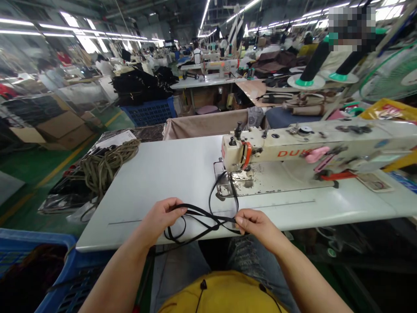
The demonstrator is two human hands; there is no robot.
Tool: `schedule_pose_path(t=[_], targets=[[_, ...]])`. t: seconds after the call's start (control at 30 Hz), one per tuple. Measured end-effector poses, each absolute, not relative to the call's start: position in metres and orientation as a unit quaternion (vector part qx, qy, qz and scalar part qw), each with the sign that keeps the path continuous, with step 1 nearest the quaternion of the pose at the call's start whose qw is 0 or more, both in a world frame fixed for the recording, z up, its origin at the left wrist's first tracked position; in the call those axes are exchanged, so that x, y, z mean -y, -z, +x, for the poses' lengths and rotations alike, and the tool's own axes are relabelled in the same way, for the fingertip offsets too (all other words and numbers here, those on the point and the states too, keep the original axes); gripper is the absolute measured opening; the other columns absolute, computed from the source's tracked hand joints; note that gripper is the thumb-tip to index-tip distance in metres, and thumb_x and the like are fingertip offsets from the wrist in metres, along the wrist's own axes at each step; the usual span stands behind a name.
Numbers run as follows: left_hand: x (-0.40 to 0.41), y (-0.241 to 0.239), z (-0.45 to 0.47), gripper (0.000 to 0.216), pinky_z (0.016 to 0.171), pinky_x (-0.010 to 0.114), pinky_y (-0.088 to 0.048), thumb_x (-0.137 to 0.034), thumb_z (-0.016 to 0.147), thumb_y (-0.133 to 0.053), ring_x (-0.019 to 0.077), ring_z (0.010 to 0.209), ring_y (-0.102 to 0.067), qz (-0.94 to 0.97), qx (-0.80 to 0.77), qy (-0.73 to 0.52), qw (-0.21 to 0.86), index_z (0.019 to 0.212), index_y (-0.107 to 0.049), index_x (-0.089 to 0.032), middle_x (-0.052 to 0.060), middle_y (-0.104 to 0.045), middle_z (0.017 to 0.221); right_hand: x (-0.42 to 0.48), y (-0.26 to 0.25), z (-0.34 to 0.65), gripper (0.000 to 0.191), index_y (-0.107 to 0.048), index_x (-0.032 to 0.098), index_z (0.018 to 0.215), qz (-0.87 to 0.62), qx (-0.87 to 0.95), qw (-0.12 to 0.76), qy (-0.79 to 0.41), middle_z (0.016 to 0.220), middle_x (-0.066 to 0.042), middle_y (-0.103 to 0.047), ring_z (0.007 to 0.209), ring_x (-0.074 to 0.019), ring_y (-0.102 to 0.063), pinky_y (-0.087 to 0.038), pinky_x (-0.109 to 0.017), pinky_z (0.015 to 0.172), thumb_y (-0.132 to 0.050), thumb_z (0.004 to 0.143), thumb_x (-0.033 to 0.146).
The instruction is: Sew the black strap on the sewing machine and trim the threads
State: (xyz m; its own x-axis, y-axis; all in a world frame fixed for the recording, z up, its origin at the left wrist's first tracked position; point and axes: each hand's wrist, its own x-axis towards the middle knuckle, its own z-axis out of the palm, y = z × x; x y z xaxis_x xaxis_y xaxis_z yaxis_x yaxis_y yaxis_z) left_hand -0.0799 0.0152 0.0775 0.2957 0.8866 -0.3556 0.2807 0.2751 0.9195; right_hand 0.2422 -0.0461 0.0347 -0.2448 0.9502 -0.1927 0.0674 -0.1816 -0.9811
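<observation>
A narrow black strap [199, 214] runs in loops between my two hands at the near edge of a white sewing table [169, 174]. My left hand [162, 216] is closed on its left end. My right hand [252, 220] pinches the strap where the loops cross. One loop rises to the needle area of a cream sewing machine [293, 150], which stands just behind my right hand.
A bundle of tan cord [104, 167] lies on plastic bags left of the table. A blue crate [35, 269] stands at the near left. Behind are cardboard boxes [61, 128], more sewing tables and other workers. A fan [394, 74] and thread cones [312, 65] stand at the far right.
</observation>
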Motion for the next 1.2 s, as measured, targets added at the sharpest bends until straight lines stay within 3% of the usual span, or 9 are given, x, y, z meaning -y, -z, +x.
schedule_pose_path(t=[0.17,0.37,0.63,0.73,0.83,0.97,1.07,1.2], targets=[[-0.016,-0.07,-0.065,0.045,0.047,0.021,-0.013,-0.045,0.074,-0.083,0.0026,0.047,-0.025,0.476,-0.52,-0.313,0.637,0.1,-0.061,-0.016,-0.007,-0.048,0.07,0.054,-0.033,0.247,0.059,-0.062,0.019,0.07,-0.504,0.475,0.379,-0.614,0.053,0.004,-0.047,0.055,-0.0126,-0.037,-0.024,-0.028,0.058,-0.073,0.082,0.076],[-0.015,-0.076,-0.054,0.048,0.046,0.017,-0.013,-0.046,0.073,-0.085,0.0012,0.044,-0.026,0.402,-0.517,-0.331,0.679,0.096,-0.058,-0.015,-0.007,-0.051,0.057,0.055,-0.022,0.255,0.058,-0.062,0.018,0.073,-0.508,0.419,0.402,-0.636,0.049,0.01,-0.033,0.048,-0.0082,-0.02,-0.011,-0.027,0.053,-0.077,0.079,0.074],[-0.016,-0.074,-0.049,0.046,0.044,0.013,-0.015,-0.042,0.07,-0.087,0.0003,0.044,-0.029,0.338,-0.514,-0.373,0.695,0.095,-0.063,-0.012,-0.002,-0.058,0.059,0.062,-0.017,0.268,0.054,-0.065,0.016,0.078,-0.513,0.404,0.413,-0.635,0.052,0.01,-0.029,0.05,-0.007,-0.018,-0.008,-0.026,0.052,-0.078,0.083,0.068],[-0.017,-0.072,-0.048,0.041,0.044,0.013,-0.016,-0.043,0.073,-0.082,0.0018,0.044,-0.031,0.312,-0.513,-0.392,0.697,0.092,-0.066,-0.011,0.002,-0.061,0.06,0.064,-0.021,0.269,0.049,-0.067,0.016,0.083,-0.514,0.406,0.421,-0.627,0.055,0.009,-0.035,0.051,-0.0073,-0.022,-0.014,-0.025,0.052,-0.082,0.081,0.063],[-0.016,-0.073,-0.049,0.039,0.044,0.013,-0.016,-0.045,0.076,-0.081,0.0024,0.047,-0.03,0.297,-0.496,-0.387,0.718,0.085,-0.069,-0.009,0.002,-0.057,0.059,0.064,-0.027,0.269,0.047,-0.074,0.019,0.103,-0.514,0.424,0.435,-0.606,0.066,0.005,-0.055,0.058,-0.0105,-0.041,-0.031,-0.024,0.055,-0.089,0.076,0.053],[-0.012,-0.075,-0.052,0.039,0.047,0.014,-0.02,-0.034,0.07,-0.091,0.0022,0.053,-0.027,0.338,-0.452,-0.363,0.741,0.094,-0.073,-0.009,-0.003,-0.049,0.066,0.061,-0.03,0.27,0.046,-0.08,0.021,0.106,-0.53,0.448,0.447,-0.565,0.097,-0.005,-0.075,0.088,-0.0222,-0.065,-0.053,-0.034,0.08,-0.088,0.074,0.052],[-0.01,-0.072,-0.053,0.044,0.048,0.017,-0.019,-0.031,0.066,-0.095,0.002,0.053,-0.026,0.379,-0.453,-0.345,0.729,0.098,-0.071,-0.013,-0.007,-0.043,0.07,0.059,-0.028,0.272,0.044,-0.082,0.021,0.102,-0.54,0.458,0.448,-0.545,0.107,-0.007,-0.078,0.105,-0.0292,-0.068,-0.053,-0.043,0.097,-0.087,0.074,0.054],[-0.011,-0.062,-0.052,0.048,0.049,0.019,-0.016,-0.036,0.065,-0.095,0.003,0.051,-0.027,0.424,-0.481,-0.315,0.699,0.098,-0.068,-0.014,-0.008,-0.042,0.068,0.059,-0.025,0.274,0.041,-0.083,0.021,0.102,-0.547,0.472,0.44,-0.533,0.106,-0.007,-0.079,0.107,-0.0298,-0.069,-0.051,-0.046,0.103,-0.086,0.075,0.052]])
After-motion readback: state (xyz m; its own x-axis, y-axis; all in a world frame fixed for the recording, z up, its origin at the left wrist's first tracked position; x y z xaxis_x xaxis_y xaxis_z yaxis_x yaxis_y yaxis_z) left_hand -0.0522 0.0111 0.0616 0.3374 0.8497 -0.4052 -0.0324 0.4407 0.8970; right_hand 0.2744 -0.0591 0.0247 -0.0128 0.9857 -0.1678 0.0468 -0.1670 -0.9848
